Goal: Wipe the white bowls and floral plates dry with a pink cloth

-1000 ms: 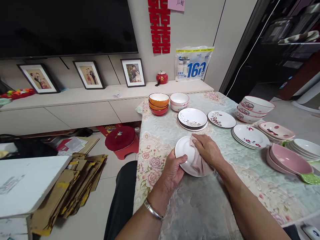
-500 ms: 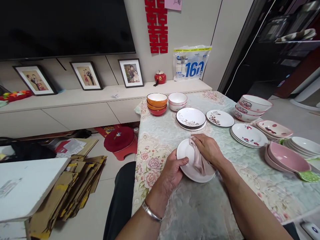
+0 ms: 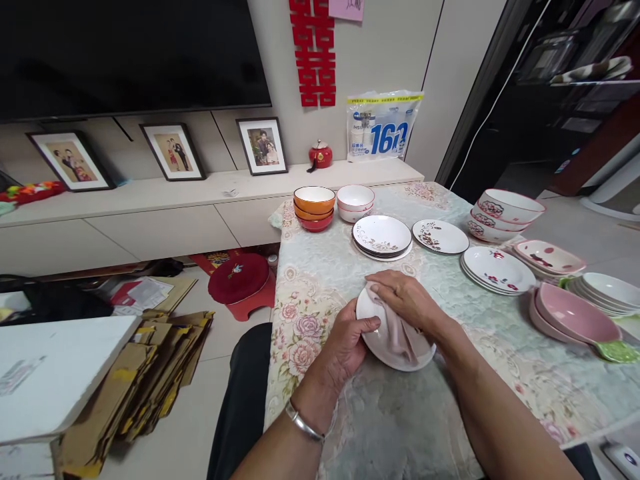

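Observation:
A white plate (image 3: 377, 340) is tilted above the near part of the table. My left hand (image 3: 349, 340) grips its left rim, with the thumb lying over the top face. Across the plate lies a pale pink cloth (image 3: 399, 337), which my right hand (image 3: 404, 298) presses against the far side of the plate. The fingers of that hand are bent over the cloth and the rim, and part of the cloth is hidden under the palm. Beyond my hands are a stack of dark-rimmed plates (image 3: 383, 235) and a single patterned plate (image 3: 440, 237).
Orange and red bowls (image 3: 314, 207) and white bowls (image 3: 355, 202) stand at the table's far edge. To the right are flowered plates (image 3: 497, 270), tall bowls (image 3: 506, 215) and pink leaf-shaped dishes (image 3: 575, 317). A red stool (image 3: 241, 280) and flattened cardboard (image 3: 145, 387) sit on the floor at left.
My right hand has slid the cloth a little left along the plate's far rim. The plate has shifted slightly toward me and to the right, still in my left hand.

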`<state>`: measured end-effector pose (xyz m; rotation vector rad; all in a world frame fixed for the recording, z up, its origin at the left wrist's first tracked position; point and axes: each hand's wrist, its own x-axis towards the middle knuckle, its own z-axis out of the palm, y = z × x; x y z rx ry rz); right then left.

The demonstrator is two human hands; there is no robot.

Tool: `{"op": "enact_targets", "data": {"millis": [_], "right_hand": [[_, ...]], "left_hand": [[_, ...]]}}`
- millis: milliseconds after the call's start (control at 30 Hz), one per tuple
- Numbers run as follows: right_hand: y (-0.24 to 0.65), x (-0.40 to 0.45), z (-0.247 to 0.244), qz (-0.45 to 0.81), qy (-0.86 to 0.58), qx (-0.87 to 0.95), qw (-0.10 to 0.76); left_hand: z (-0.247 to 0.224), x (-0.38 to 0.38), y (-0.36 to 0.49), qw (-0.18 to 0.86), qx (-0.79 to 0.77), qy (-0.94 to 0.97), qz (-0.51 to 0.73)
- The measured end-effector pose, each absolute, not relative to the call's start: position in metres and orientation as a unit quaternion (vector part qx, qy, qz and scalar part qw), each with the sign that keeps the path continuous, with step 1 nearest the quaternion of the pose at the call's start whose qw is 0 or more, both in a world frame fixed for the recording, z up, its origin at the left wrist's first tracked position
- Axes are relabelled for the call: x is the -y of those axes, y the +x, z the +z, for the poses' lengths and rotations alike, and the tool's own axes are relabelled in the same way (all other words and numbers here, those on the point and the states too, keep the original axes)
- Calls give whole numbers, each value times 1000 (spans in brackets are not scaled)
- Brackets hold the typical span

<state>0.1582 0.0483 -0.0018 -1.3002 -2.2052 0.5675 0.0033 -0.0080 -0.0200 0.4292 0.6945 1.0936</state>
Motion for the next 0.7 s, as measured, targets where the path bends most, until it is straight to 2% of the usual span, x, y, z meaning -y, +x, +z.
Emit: {"op": "enact_targets", "data": {"millis": [200,333,467,600,700], "right_hand": [[183,-60,-15,310,-588,682,307],[183,-61,-16,284,-637,638,325],[181,-61,-17,225,-660,657,288],[174,-57,-15,142,-611,725,286],[162,-50,-8,142,-515,788,305]], "left_hand": [[-19,8,2,773,-325,193,509],[-21,5,3,758,-312,173,546],[-22,5,4,751,-315,167,556],[-20,6,6,768,-289,166,547],[-20,7,6,779,-276,161,540]]}}
